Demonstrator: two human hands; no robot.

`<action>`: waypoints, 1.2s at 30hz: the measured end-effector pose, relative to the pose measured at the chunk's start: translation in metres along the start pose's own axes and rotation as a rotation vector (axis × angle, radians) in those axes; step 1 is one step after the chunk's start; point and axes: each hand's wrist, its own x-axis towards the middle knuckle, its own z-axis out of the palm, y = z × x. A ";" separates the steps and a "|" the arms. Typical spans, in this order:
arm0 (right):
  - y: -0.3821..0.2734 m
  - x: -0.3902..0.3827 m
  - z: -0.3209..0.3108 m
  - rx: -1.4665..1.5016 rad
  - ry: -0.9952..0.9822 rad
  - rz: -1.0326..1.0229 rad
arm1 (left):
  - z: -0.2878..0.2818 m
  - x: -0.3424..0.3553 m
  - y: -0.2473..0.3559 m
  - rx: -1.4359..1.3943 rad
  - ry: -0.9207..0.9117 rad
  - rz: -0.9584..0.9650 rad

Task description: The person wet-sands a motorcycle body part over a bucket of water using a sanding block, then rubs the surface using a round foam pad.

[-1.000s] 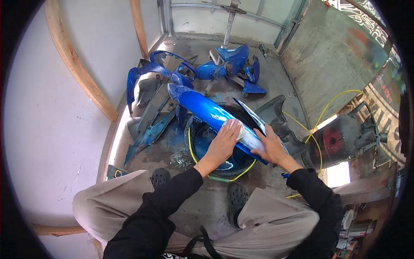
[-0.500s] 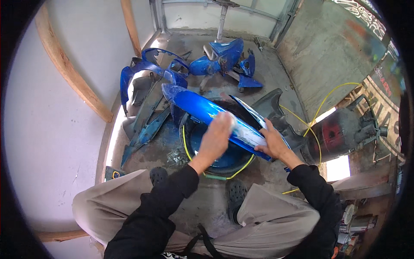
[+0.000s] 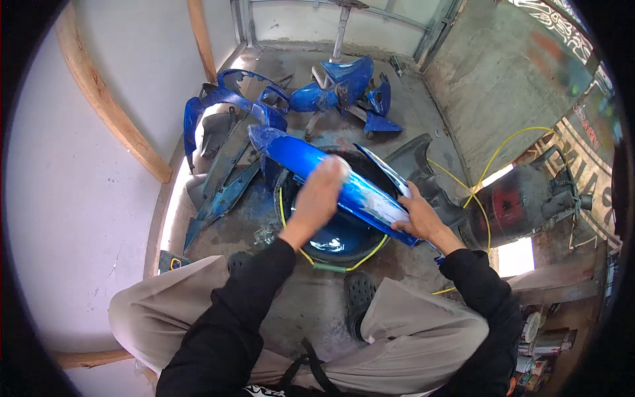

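A person's two bare hands are working on a long blue panel (image 3: 294, 152), which is slanting across the space above a dark tub (image 3: 352, 257), its worn, pale tip pointing to the upper left. The left hand (image 3: 317, 198), blurred, is closing on a pale pad (image 3: 344, 170) and is pressing it to the panel's upper face; the separate fingers cannot be made out. The right hand (image 3: 418, 217) is gripping the panel's lower right end, the thumb lying along its edge. Whitish, scuffed patches are showing between the hands. A narrow blue-and-white strip (image 3: 381, 167) is standing out just behind the panel. The tub is holding dark liquid, and its yellow handle (image 3: 360, 266) is hanging on the near side. Farther back, blue shells (image 3: 354, 76) are lying on the floor; at right, a black cylinder (image 3: 506, 205) with a red patch is resting beside a yellow hose (image 3: 529, 130).
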 end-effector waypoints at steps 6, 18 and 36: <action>0.005 -0.001 0.005 -0.027 0.017 -0.008 | 0.016 0.022 -0.028 0.094 0.153 -0.305; -0.005 0.001 0.002 -0.020 0.003 0.015 | -0.018 0.029 -0.058 0.120 0.071 -0.288; -0.003 -0.008 0.001 -0.061 0.042 0.041 | 0.025 0.003 0.043 -0.038 -0.086 0.093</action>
